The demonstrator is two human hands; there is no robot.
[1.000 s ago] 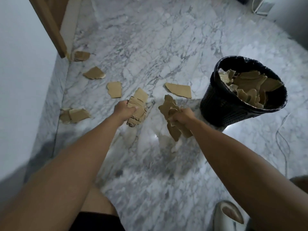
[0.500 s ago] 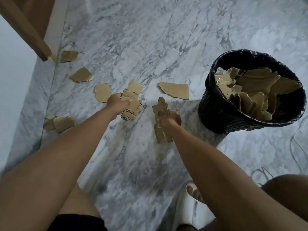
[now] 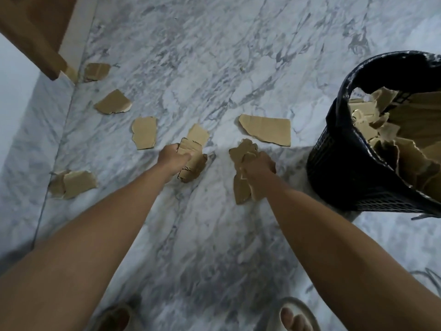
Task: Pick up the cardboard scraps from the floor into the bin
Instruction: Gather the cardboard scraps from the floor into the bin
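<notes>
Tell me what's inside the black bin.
The black bin holds a heap of torn cardboard scraps reaching near its rim. Whatever lies beneath them, and the bin's bottom, is covered.

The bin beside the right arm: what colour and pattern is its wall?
Black, with a fine mesh-like lattice; the bin shows it best low in the head view.

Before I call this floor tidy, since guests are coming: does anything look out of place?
Yes. Torn cardboard scraps lie loose on the marble floor, several toward the wall. The bin is filled with cardboard up to its rim. Both the left hand and right hand grip bundles of scraps.
</notes>
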